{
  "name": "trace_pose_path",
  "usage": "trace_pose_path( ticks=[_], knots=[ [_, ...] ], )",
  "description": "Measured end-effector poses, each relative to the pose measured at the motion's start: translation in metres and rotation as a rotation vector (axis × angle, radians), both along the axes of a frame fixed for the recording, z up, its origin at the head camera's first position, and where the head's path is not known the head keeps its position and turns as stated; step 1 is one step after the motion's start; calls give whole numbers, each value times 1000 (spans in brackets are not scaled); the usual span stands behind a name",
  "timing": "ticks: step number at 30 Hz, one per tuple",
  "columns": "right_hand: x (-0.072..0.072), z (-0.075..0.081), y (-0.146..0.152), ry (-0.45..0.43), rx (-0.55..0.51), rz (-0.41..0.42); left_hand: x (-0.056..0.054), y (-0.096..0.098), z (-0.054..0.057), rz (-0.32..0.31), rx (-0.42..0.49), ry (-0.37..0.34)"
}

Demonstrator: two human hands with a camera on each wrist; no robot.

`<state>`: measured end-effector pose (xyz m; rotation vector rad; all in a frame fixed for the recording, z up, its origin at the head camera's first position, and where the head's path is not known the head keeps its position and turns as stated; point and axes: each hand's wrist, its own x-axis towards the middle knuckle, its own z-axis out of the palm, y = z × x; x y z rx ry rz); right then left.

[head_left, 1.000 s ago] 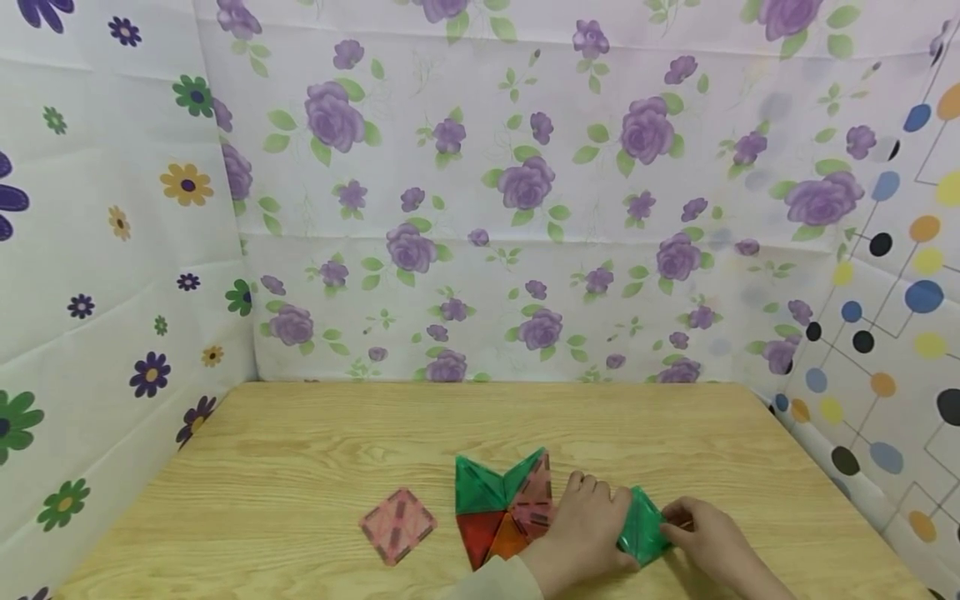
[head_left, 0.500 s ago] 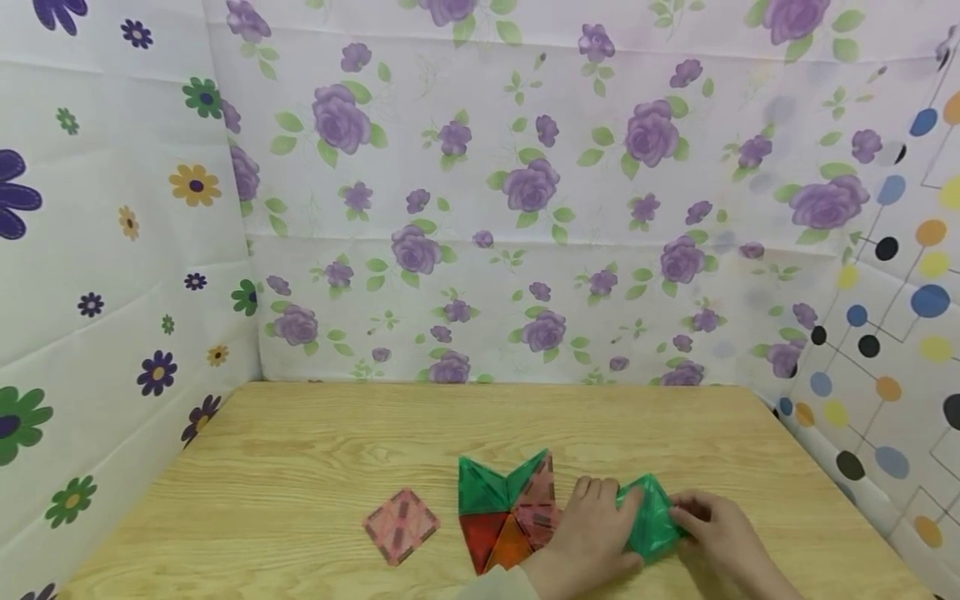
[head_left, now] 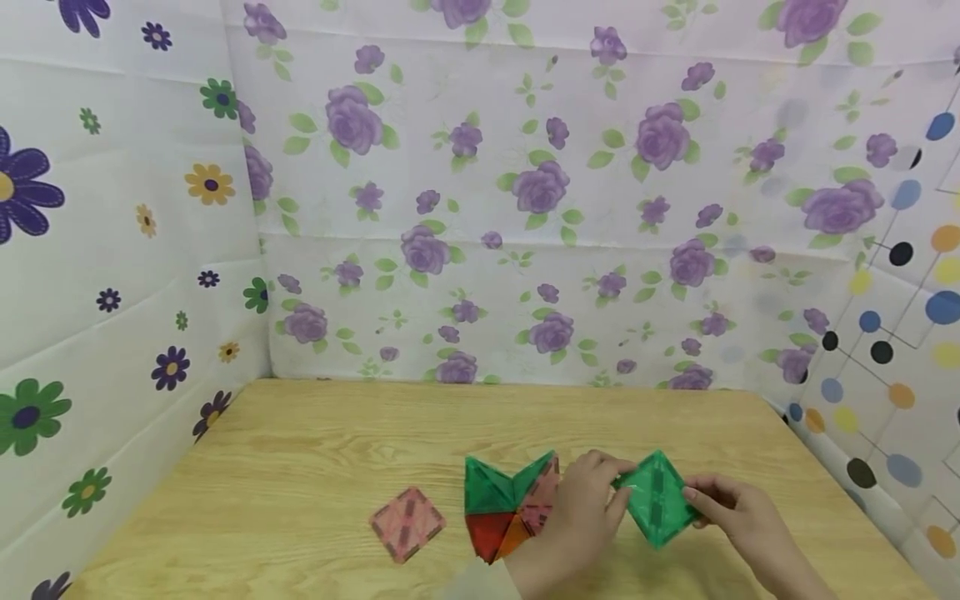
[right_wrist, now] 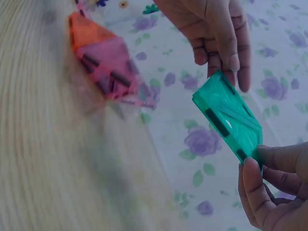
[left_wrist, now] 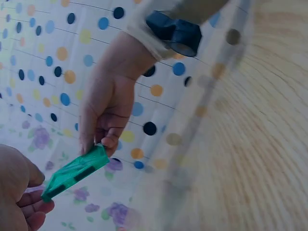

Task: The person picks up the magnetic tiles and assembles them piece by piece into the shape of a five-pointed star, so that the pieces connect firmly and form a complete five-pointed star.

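Note:
A green translucent magnetic tile piece (head_left: 658,504), diamond-shaped with a dark seam down its middle, is held up over the table between both hands. My left hand (head_left: 588,508) pinches its left corner. On the opposite corner, my right hand (head_left: 738,517) grips it between thumb and fingers. The right wrist view shows the tile piece (right_wrist: 231,113) tilted, with dark magnet strips along its edge. To the left of my left hand lies a cluster of joined tiles, with green (head_left: 483,490), red (head_left: 486,533), orange (head_left: 514,533) and pink parts; my left hand hides some of it.
A pink diamond-shaped tile piece (head_left: 407,525) lies flat left of the cluster. The wood-grain table (head_left: 337,433) meets a rose-print cloth (head_left: 540,250) at the back. A flower-print cloth (head_left: 135,250) hangs on the left, a dotted one (head_left: 900,333) on the right.
The green tile piece has come up from low near the table and turned to face the camera, carried by both hands. My left fingers moved from lying over the table onto its left corner.

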<state>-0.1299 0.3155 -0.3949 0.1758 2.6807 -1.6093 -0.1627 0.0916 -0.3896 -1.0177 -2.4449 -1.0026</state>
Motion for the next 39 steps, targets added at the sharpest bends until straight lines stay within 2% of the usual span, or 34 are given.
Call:
trace_pose_path(
  ticks=[3,6,10,14,17,21,27,30,35,39],
  knots=[
    [4,8,-7,14,-34,10,1,-8,10,-35,146,-157],
    [8,15,-16,33,-51,13,2,-19,18,-59,215,-247],
    [12,19,-28,46,-60,51,2,-38,24,-87,213,-363],
    [15,16,-40,42,-83,143,4,-62,25,-126,195,-486],
    [16,11,-48,45,-108,186,4,-77,21,-161,223,-559],
    [16,8,-60,46,-137,184,3,-93,13,-196,315,-688],
    [15,0,-78,50,-193,235,4,-113,-2,-158,472,-921],
    [15,-9,-89,33,-240,261,7,-123,-12,-134,495,-972],
    [16,-27,-103,-22,-326,270,13,-139,-26,-109,485,-1013],
    [18,-37,-110,-63,-389,279,20,-146,-34,-125,547,-1131]
  ],
)
